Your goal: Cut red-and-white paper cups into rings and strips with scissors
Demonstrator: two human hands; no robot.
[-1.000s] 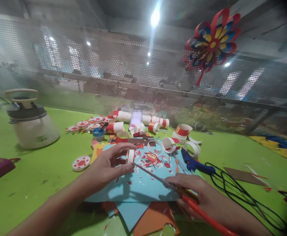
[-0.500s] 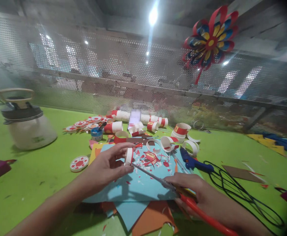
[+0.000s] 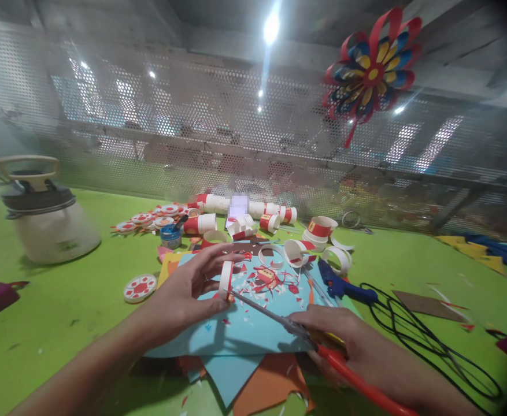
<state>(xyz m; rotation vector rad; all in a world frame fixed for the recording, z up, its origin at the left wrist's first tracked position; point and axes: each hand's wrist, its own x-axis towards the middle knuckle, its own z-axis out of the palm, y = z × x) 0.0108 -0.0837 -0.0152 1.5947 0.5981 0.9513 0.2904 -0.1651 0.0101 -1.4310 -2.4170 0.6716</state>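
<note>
Between the thumb and fingers of my left hand (image 3: 195, 283) is a short piece of paper cup (image 3: 226, 279), white with a red edge, held upright on its side. My right hand (image 3: 340, 335) grips scissors (image 3: 274, 316) with red handles, their blades pointing left. The blade tips meet the lower red edge of the cup piece; whether they are cutting into it I cannot tell. Beneath both hands lies a light blue sheet (image 3: 253, 338), strewn with red and white paper scraps (image 3: 267, 277). A white disc with red patches (image 3: 140, 288) rests left of my left hand.
A blue glue gun (image 3: 344, 289) with a looped black cable lies at right. Cut cup rings (image 3: 337, 261), paper cups (image 3: 200, 224) and a blue jar (image 3: 170, 237) stand behind the sheet. A large jug (image 3: 49, 219) is at far left; a paper flower (image 3: 372, 75) hangs above.
My left hand has shifted slightly left and opened its fingers a little, turning the cup piece more edge-on. The scissor tips have followed slightly left.
</note>
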